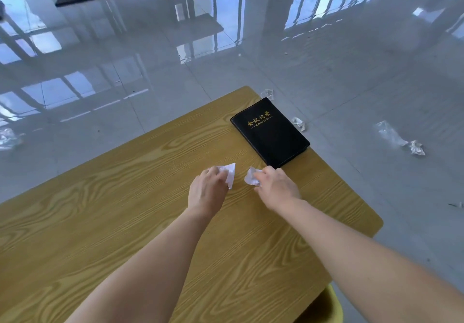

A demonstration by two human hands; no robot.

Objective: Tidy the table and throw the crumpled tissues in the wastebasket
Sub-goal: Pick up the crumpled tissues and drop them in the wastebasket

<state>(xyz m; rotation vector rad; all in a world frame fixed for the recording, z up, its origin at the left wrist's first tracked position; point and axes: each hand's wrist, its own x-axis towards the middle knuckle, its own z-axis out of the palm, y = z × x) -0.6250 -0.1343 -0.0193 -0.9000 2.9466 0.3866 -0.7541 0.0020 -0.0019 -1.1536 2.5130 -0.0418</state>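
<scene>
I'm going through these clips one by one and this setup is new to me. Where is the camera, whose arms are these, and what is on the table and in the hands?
There is no robot here. The single picture comes from a wide-angle camera on a person's head, looking forward and down, so the two bare arms are the wearer's own. They reach over a wooden table. The left hand closes on one crumpled tissue, the right hand on another tissue. A black notebook lies near the table's far corner. More crumpled scraps lie on the glossy floor. No wastebasket is clearly in view.
</scene>
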